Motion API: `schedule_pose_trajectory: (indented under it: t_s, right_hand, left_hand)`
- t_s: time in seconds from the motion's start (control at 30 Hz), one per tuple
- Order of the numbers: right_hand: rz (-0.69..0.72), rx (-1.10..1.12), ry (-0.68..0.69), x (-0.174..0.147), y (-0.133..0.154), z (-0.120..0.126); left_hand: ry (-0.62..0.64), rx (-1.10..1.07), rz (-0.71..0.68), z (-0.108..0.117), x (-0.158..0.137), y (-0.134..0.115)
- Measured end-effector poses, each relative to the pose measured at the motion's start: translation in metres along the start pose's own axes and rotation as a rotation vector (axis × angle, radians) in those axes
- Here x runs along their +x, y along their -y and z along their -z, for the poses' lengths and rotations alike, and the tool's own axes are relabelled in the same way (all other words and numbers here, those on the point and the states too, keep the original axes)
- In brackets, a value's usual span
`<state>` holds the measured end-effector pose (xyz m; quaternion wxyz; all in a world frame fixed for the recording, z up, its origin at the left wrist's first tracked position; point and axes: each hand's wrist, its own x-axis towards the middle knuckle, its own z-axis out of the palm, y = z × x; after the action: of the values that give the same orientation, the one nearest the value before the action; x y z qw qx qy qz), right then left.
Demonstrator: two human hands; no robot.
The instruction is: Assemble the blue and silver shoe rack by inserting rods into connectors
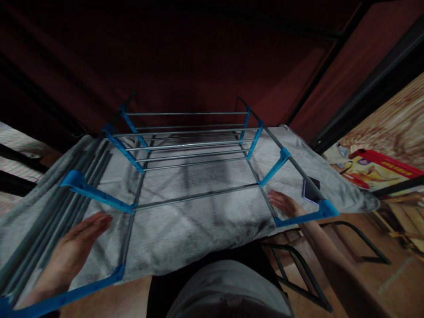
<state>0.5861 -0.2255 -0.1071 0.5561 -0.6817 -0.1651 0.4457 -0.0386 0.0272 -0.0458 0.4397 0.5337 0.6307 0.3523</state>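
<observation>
A partly built rack of grey metal tubes (198, 195) and blue plastic side brackets (102, 198) lies on a grey cloth (185, 238). Cross tubes join its two sides at the far end, and one more spans the middle. The near brackets have no tube between them. My left hand (74, 247) is inside the left side frame, fingers stretched out and holding nothing. On the other side, my right hand (285, 205) reaches through the right side frame. Its fingers are extended beside the lower tube; whether they touch it I cannot tell.
Several loose grey tubes (54, 223) lie along the left of the cloth. A phone (311, 190) rests beyond the right frame. At right are a red and yellow box (380, 170) and metal stool legs (301, 269). A dark red panel (185, 57) stands behind.
</observation>
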Motion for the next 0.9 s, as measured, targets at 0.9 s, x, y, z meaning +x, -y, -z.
schedule_pose_trajectory:
  t_s: [0.9]
  right_hand:
    - [0.204,-0.428,-0.007,0.033,-0.057,0.021]
  left_hand:
    - [0.090,0.371,-0.327,-0.048,0.032,0.050]
